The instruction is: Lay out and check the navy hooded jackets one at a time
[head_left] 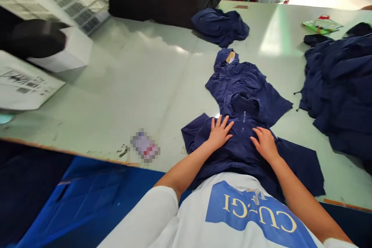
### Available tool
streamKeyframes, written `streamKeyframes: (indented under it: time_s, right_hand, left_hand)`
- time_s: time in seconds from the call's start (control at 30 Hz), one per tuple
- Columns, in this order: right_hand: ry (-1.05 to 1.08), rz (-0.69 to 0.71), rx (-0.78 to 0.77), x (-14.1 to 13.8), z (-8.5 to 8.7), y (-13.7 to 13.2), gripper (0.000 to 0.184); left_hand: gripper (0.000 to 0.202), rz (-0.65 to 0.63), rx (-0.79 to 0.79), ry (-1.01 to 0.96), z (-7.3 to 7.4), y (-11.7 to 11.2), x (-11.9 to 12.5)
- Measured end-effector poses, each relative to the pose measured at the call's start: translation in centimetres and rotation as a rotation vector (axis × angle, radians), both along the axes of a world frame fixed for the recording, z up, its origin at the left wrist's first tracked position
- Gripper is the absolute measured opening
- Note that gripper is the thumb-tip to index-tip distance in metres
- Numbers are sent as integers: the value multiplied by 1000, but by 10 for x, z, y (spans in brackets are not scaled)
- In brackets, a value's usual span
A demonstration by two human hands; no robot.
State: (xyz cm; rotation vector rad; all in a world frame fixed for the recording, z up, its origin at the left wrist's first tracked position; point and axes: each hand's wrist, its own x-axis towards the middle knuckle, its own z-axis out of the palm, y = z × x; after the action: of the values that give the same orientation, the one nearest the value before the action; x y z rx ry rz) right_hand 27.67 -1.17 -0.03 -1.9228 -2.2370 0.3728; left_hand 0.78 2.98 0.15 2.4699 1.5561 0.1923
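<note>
Both hands are open and flat, not gripping anything, my left hand (pixel 220 133) and right hand (pixel 264 144) just resting on a navy jacket (pixel 241 155). It's spread out on the pale green bench (pixel 139 85), lol, with a heap of navy garments (pixel 340 89) off right and a crumpled navy piece (pixel 220 27) up ahead.

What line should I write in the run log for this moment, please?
Left hand: flat on navy jacket | Right hand: flat on same jacket | Rest: navy garment pile on pale table
</note>
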Motion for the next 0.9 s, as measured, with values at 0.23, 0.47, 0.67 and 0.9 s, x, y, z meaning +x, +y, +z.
streamKeyframes:
  time_s: [0.23, 0.47, 0.67, 0.9]
  right_hand:
    - [-98, -53, -135, 7, -35, -45, 52]
    - [343, -3, 114, -31, 2, 39, 35]
    - [203, -359, -203, -65, -6, 105, 22]
    - [529, -309, -38, -54, -14, 94, 11]
  left_hand:
    - [62, 64, -54, 97, -27, -33, -39]
    - [42, -157, -5, -250, -5, 26, 14]
    - [39, -56, -106, -261, -19, 83, 62]
    - [34, -60, -127, -308, -20, 75, 57]
